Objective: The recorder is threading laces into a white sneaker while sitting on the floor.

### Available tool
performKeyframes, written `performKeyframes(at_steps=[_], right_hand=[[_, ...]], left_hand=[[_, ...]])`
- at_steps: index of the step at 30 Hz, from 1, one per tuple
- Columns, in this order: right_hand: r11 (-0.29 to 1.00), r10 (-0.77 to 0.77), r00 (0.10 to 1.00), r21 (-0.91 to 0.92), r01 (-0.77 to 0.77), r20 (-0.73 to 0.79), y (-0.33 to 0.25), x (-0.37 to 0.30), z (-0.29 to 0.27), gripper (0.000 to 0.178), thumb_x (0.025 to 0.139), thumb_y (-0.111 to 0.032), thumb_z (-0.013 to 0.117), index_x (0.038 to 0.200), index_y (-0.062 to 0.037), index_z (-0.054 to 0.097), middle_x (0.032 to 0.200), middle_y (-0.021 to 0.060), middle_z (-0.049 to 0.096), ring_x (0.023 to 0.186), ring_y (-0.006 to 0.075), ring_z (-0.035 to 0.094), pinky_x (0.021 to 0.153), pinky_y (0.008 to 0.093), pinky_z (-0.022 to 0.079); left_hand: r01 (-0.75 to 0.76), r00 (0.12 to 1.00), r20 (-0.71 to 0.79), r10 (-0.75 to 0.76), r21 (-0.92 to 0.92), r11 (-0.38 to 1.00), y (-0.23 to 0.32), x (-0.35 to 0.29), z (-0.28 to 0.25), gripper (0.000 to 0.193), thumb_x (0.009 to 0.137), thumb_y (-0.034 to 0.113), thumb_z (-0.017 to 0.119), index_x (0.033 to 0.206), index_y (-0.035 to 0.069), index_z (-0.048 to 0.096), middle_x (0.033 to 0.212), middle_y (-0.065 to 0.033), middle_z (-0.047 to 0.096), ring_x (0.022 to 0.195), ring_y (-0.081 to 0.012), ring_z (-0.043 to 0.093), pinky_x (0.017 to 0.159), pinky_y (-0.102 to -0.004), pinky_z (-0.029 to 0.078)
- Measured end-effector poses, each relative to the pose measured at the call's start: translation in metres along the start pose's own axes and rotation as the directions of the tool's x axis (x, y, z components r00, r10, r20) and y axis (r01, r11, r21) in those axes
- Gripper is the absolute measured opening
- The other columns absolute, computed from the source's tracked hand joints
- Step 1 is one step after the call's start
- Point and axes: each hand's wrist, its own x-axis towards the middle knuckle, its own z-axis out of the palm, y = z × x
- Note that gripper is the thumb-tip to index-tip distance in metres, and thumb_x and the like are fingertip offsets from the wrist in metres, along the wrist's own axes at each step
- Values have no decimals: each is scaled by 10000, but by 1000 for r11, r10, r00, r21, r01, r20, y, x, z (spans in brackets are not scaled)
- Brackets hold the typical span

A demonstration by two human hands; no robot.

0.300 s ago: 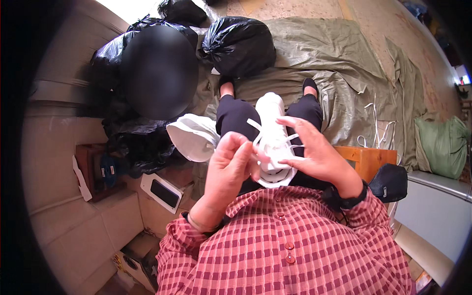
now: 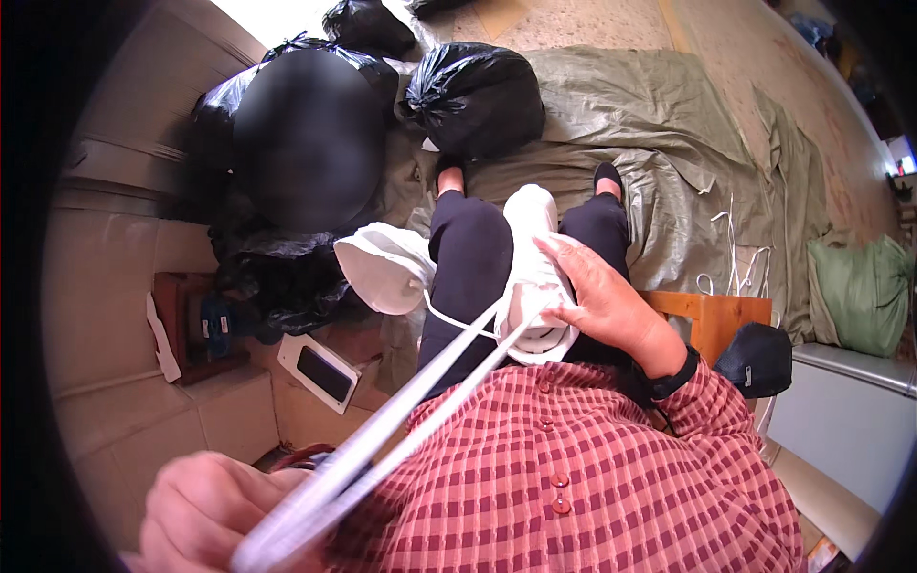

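Observation:
Across my lap lies a white lace-up shoe point(image 2: 528, 234), its toe pointing away from me. My right hand point(image 2: 611, 301) holds it from the right, thumb near the opening and fingers along the upper. Down at the lower left, my left hand point(image 2: 205, 506) is closed on white shoelaces point(image 2: 411, 406). Two lengths of lace stretch taut from the shoe to that hand, blurred near it. Beside my left knee, a second white shoe point(image 2: 382, 267) is tilted, with a white lace running from near it toward the shoe on my lap.
Black plastic bags point(image 2: 473, 100) stand beyond my feet and to the left. A wooden stool point(image 2: 712, 315) with white laces on it is at my right, near a black pouch point(image 2: 755, 360). A green sack point(image 2: 860, 296) and a grey sheet point(image 2: 659, 115) lie farther off.
My left hand has swung from beside the shoe to the lower left, drawing the laces out taut. My right hand has closed in on the shoe's side.

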Motion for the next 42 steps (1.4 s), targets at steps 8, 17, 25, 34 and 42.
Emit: performKeyframes(at_steps=[8, 17, 25, 34, 42], right_hand=[[972, -234, 971, 46, 232, 43, -39, -10, 17, 150, 857, -79, 694, 985, -34, 630, 947, 135, 630, 920, 349, 645, 817, 426, 535], [974, -119, 981, 211, 85, 153, -36, -30, 0, 97, 918, -96, 651, 893, -15, 603, 831, 158, 601, 799, 371, 636, 719, 445, 519], [844, 122, 944, 469, -261, 307, -43, -27, 0, 189, 968, -147, 635, 868, 11, 604, 788, 173, 590, 727, 353, 610, 681, 408, 494], [944, 37, 978, 313, -101, 204, -45, -25, 1, 196, 953, -135, 645, 840, 10, 580, 802, 178, 579, 763, 377, 608, 681, 431, 490], [602, 256, 942, 727, -330, 217, -70, -33, -43, 172, 1043, -115, 553, 997, 9, 664, 856, 86, 671, 664, 130, 599, 608, 268, 477]], left_hand=[[623, 682, 684, -258, -729, -286, 122, 78, -4, 168, 1028, 110, 489, 1021, -5, 611, 934, -81, 544, 779, -101, 499, 636, -220, 407], [668, 743, 530, 410, -542, -510, 277, 27, -53, 232, 907, 42, 676, 1138, 64, 687, 898, -172, 687, 738, -306, 694, 652, -381, 546], [621, 784, 482, 392, -580, -527, 287, 31, -53, 367, 927, 88, 664, 1293, 94, 633, 831, -145, 658, 724, -329, 677, 630, -431, 540], [508, 783, 273, 559, -799, -322, 282, 47, -38, 467, 940, 140, 632, 1403, 155, 582, 810, -82, 606, 707, -268, 656, 623, -390, 528], [570, 763, 644, 56, -629, -528, 273, 42, -11, 322, 872, -57, 664, 1186, 17, 660, 932, -151, 616, 682, -241, 610, 617, -339, 503]])
